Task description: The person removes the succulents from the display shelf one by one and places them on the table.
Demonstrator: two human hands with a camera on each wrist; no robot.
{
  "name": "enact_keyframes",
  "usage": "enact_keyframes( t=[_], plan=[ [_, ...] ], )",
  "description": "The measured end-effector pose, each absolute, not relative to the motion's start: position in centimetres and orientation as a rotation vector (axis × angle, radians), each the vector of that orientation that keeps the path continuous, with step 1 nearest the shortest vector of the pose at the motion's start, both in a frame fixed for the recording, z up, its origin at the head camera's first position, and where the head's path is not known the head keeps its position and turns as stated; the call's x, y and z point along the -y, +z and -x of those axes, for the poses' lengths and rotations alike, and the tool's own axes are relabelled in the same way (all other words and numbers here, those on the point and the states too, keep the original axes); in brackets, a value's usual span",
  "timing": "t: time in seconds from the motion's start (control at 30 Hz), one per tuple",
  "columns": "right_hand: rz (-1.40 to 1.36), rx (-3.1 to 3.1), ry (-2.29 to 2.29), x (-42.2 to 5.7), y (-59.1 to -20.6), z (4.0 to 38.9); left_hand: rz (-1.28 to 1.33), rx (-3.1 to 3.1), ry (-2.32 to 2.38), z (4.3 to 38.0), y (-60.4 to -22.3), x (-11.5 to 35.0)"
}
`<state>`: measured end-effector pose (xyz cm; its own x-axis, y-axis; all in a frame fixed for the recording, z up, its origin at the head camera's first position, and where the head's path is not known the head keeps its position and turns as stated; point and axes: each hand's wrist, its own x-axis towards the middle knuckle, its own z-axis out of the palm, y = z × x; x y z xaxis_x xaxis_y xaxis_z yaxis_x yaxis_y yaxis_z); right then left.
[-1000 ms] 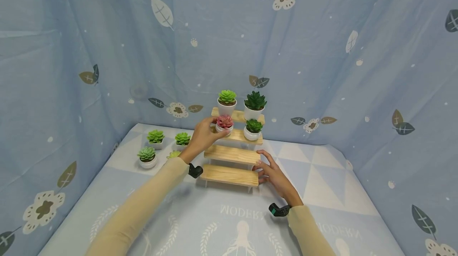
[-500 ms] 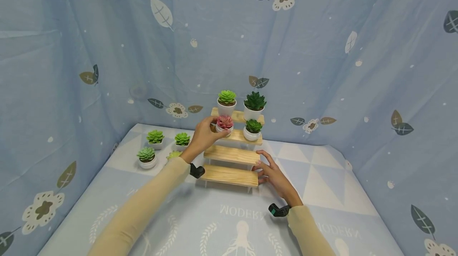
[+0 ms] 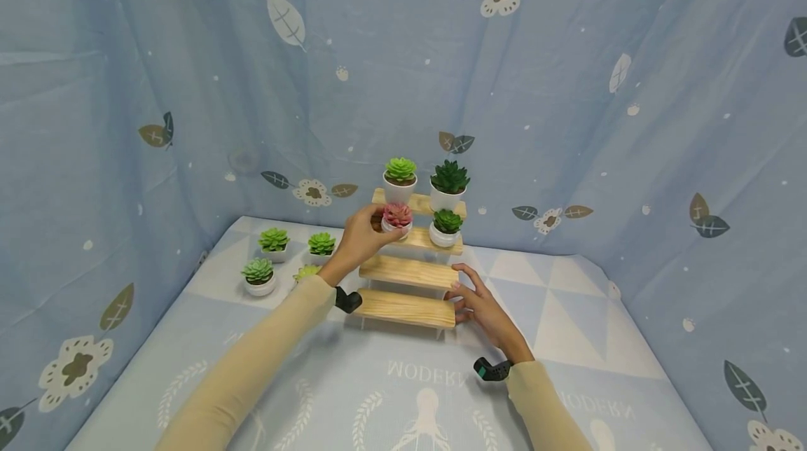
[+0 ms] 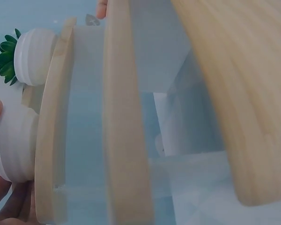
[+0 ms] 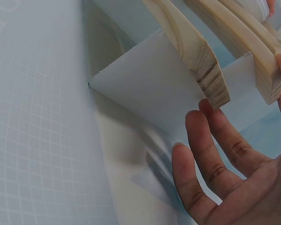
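My left hand pinches the white pot of a pink succulent at the left of the second shelf from the top. The pot's base meets the shelf in the left wrist view. This shelf belongs to a stepped wooden plant stand with several tiers and clear side supports. A small dark green succulent sits at the shelf's right. My right hand rests against the stand's right side, its fingers spread and slightly bent. In the right wrist view, fingertips touch the lowest shelf's end.
On the top shelf stand a light green succulent and a larger dark green one. Several potted succulents, including a pale green one, are on the table to the left. A patterned blue curtain surrounds the table.
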<state>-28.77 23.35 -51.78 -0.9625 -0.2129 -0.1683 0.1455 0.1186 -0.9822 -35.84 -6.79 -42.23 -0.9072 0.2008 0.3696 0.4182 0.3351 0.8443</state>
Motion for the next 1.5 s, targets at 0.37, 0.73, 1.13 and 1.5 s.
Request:
enact_keyframes(
  t=[0.37,0.73,1.13,1.5],
  plan=[
    [0.078,-2.146,-1.913,-23.4,-51.9,28.8,0.511,2.384,-1.678,35.7,-42.1,7.0],
    [0.098,-2.130,-1.911,-23.4,-51.8,28.8,0.510,2.360,-1.707,35.2,-42.1,7.8],
    [0.191,-2.212,-1.822,-23.9,-50.8,28.9,0.518,2.312,-1.701,34.5,-42.4,9.0],
    [0.196,-2.268,-1.772,-24.0,-50.3,29.0,0.504,2.305,-1.706,34.0,-42.8,10.5]
  ],
)
